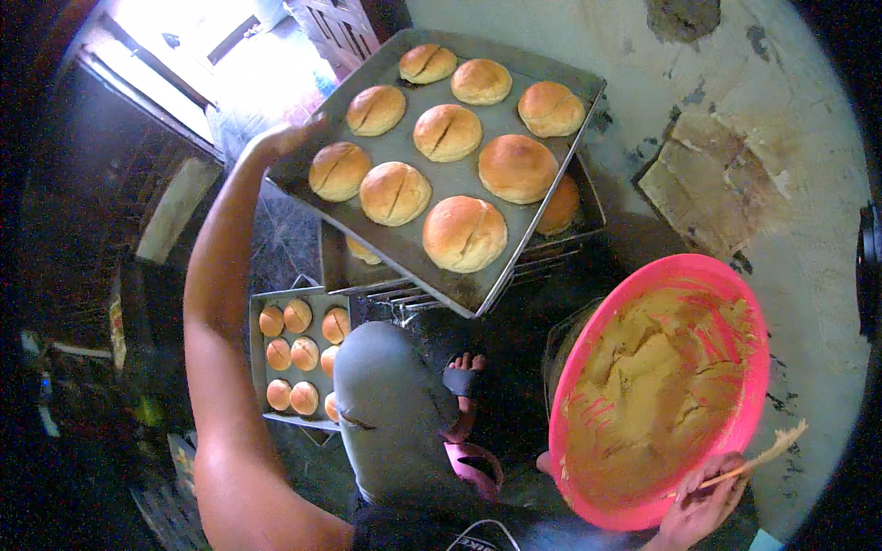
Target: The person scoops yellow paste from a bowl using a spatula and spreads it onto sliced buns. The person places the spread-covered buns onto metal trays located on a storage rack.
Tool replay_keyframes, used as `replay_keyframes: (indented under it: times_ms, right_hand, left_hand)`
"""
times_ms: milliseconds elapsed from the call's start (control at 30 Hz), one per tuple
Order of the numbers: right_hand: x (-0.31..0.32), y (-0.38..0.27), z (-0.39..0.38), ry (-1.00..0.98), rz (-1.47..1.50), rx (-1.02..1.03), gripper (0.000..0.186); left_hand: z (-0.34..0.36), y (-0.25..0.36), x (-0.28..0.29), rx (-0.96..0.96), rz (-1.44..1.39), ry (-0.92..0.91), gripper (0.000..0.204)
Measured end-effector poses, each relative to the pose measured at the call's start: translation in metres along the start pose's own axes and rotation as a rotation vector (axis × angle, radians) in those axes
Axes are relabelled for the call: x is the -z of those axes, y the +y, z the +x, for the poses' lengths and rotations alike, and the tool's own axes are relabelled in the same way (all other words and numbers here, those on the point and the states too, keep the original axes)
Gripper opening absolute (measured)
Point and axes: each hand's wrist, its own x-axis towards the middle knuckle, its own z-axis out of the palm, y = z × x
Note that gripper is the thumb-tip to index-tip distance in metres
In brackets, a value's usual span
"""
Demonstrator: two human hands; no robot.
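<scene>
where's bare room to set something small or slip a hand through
Bare: a small patch in the near corner of the upper tray, bordered by its nearest bun; a dark gap between that corner and the pink basin, depth unclear. Crowded: that tray's middle, only narrow gaps between buns, and the lower-left tray.

A metal tray (496, 118) carried nine round golden buns (447, 132), several split across the top. Partly under it sat a second tray (344, 266) with buns (558, 207) showing at its edges and the bars of a metal rack (395, 292) just below. A farther tray (316, 312) bore rows of smaller-looking buns (304, 353). Thick yellow-brown paste (643, 367) coated the inside of a pink bowl (571, 381).
</scene>
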Motion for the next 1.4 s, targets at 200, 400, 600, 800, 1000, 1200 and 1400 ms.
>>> replay_keyframes:
  times_ms: [200, 400, 600, 800, 1000, 1200, 1400]
  right_hand:
    - [-0.013, 0.0, -0.004, -0.01, 0.064, 0.023, 0.025]
    - [0.008, -0.017, -0.03, 0.062, 0.037, 0.104, 0.025]
    - [0.023, -0.014, -0.047, 0.009, 0.05, 0.039, 0.027]
    - [0.014, -0.016, -0.039, 0.022, 0.077, 0.044, 0.026]
    - [-0.002, -0.01, -0.028, -0.083, 0.081, 0.052, 0.027]
    - [-0.007, -0.011, -0.024, -0.193, 0.068, 0.038, 0.027]
    - [-0.009, -0.025, -0.034, -0.216, -0.012, -0.007, 0.023]
  left_hand:
    - [-0.065, -0.095, -0.005, 0.076, -0.144, 0.228, 0.077]
    - [-0.188, -0.191, -0.026, 0.253, -0.215, 0.343, 0.077]
    - [-0.394, -0.333, -0.061, 0.554, -0.339, 0.591, 0.077]
    - [-0.513, -0.371, -0.174, 0.995, -0.312, 0.653, 0.081]
    - [-0.568, -0.359, -0.298, 1.276, -0.305, 0.781, 0.078]
    - [-0.572, -0.365, -0.364, 1.251, -0.242, 0.768, 0.079]
    - [-0.563, -0.38, -0.394, 1.291, -0.275, 0.728, 0.08]
